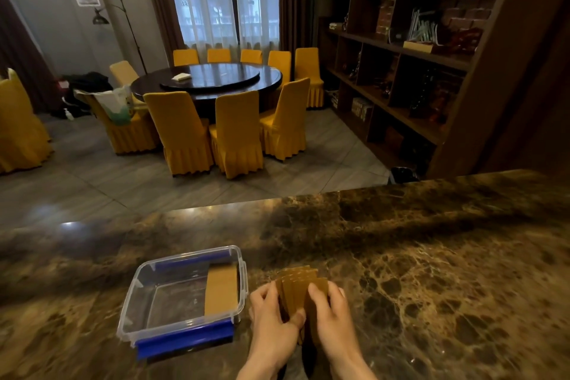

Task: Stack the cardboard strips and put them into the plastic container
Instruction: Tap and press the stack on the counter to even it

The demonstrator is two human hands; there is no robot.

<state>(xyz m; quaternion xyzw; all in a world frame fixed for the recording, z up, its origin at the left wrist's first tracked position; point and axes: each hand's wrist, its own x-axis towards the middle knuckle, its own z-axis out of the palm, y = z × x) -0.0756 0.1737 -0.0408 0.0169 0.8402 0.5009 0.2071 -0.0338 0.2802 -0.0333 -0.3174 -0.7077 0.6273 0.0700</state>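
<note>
Several brown cardboard strips [297, 284] are gathered in a fanned, uneven bundle just above the marble counter, held between both hands. My left hand [273, 318] grips the bundle's left side, thumb across the front. My right hand [331, 315] clasps its right side. A clear plastic container [148, 296] with blue clips stands open just left of my hands. Inside it, a stack of cardboard strips [221, 291] lies flat against the right wall.
The dark marble counter [431, 271] stretches wide to the right and ahead, its far edge dropping to a tiled floor. Beyond are a round dining table [212, 80] with yellow chairs and a tall wooden bookshelf [431, 49] at the right.
</note>
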